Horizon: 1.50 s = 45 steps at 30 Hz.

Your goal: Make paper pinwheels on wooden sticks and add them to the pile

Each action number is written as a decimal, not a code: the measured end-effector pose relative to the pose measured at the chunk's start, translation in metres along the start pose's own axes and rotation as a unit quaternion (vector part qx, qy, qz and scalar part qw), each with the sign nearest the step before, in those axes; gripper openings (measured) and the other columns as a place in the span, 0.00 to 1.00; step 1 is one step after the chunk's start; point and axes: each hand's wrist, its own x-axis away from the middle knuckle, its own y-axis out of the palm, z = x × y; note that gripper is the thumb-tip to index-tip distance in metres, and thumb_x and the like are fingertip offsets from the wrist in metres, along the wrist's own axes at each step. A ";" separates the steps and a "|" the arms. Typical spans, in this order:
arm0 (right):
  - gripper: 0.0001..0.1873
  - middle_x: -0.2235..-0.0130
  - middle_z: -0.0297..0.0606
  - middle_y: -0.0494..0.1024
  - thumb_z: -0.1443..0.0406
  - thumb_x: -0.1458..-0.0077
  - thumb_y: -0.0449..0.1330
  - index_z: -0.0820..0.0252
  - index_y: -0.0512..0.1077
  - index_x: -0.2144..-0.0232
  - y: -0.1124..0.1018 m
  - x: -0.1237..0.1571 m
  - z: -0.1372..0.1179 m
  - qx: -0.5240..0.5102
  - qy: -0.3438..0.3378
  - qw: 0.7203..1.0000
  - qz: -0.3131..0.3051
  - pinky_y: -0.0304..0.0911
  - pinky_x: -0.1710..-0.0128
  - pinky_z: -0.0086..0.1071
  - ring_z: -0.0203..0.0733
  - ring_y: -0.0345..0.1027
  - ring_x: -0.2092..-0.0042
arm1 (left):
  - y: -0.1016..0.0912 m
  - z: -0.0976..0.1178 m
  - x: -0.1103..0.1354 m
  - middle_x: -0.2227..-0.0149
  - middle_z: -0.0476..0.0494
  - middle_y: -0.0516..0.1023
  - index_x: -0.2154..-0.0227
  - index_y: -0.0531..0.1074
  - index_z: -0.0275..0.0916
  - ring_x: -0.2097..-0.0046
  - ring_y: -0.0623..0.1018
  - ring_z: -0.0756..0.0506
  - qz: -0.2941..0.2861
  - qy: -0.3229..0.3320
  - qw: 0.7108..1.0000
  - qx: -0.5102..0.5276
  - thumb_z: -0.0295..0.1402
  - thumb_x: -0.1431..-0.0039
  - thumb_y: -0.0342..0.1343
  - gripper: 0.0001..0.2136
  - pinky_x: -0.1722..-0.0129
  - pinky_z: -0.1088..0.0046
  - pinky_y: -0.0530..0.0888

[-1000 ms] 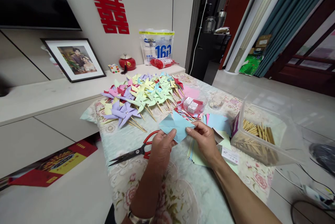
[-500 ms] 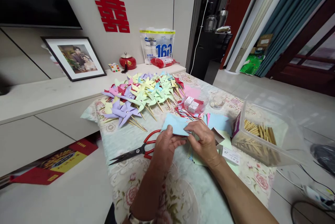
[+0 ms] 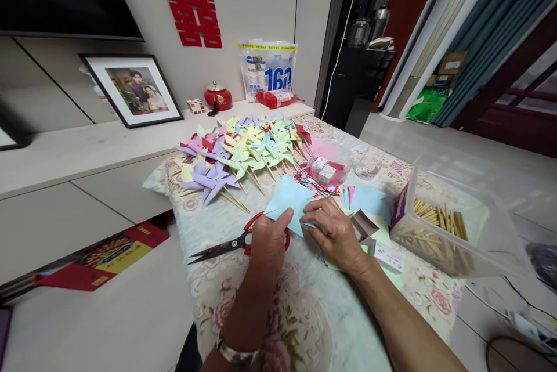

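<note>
A light blue paper square (image 3: 289, 201) is held over the table between both hands. My left hand (image 3: 268, 239) pinches its near left edge with thumb and fingers closed. My right hand (image 3: 334, 235) grips its near right edge, fingers curled onto the sheet. Red-handled scissors (image 3: 226, 244) lie just left of my left hand. Beyond the sheet lies a heap of finished paper pinwheels (image 3: 239, 154) on wooden sticks.
A clear plastic box of wooden sticks (image 3: 439, 227) stands at the right. Loose coloured sheets (image 3: 369, 201) lie under my right hand, beside a small clear dish with small white boxes (image 3: 325, 170). The table has a floral cloth (image 3: 304, 314). A low cabinet with a framed photo (image 3: 130, 90) runs along the left.
The blue sheet, held up as a folded shape a second ago, now lies flatter and lower toward the table. Both hands have come closer together along its near edge.
</note>
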 end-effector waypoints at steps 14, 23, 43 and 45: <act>0.13 0.62 0.40 0.75 0.74 0.40 0.54 0.54 0.76 0.62 -0.001 -0.001 -0.003 0.000 -0.009 1.000 -0.018 0.64 0.58 0.40 0.45 0.66 0.58 | -0.005 -0.008 -0.003 0.73 0.47 0.81 0.70 0.78 0.35 0.71 0.78 0.47 0.009 0.020 1.000 -0.021 0.35 0.60 0.71 0.14 0.67 0.72 0.74; 0.05 0.60 0.42 0.76 0.63 0.38 0.61 0.56 0.76 0.60 -0.003 -0.001 -0.006 -0.047 0.010 0.998 -0.039 0.65 0.56 0.43 0.47 0.68 0.57 | -0.006 -0.005 -0.006 0.66 0.46 0.84 0.64 0.78 0.35 0.67 0.80 0.46 0.045 0.032 0.998 0.016 0.32 0.59 0.71 0.16 0.62 0.71 0.75; 0.05 0.64 0.40 0.75 0.70 0.40 0.62 0.57 0.75 0.61 0.007 0.002 -0.001 0.012 0.005 1.000 0.019 0.65 0.59 0.40 0.46 0.68 0.59 | -0.009 -0.013 -0.011 0.72 0.48 0.80 0.71 0.78 0.32 0.73 0.75 0.50 0.076 0.048 0.996 -0.002 0.34 0.64 0.72 0.16 0.69 0.72 0.73; 0.06 0.64 0.40 0.75 0.71 0.40 0.61 0.57 0.75 0.61 0.007 0.002 -0.001 0.016 0.002 1.000 0.016 0.65 0.59 0.40 0.46 0.68 0.59 | -0.009 -0.013 -0.010 0.72 0.48 0.80 0.72 0.78 0.32 0.73 0.74 0.50 0.072 0.050 0.996 0.000 0.33 0.64 0.72 0.15 0.69 0.72 0.73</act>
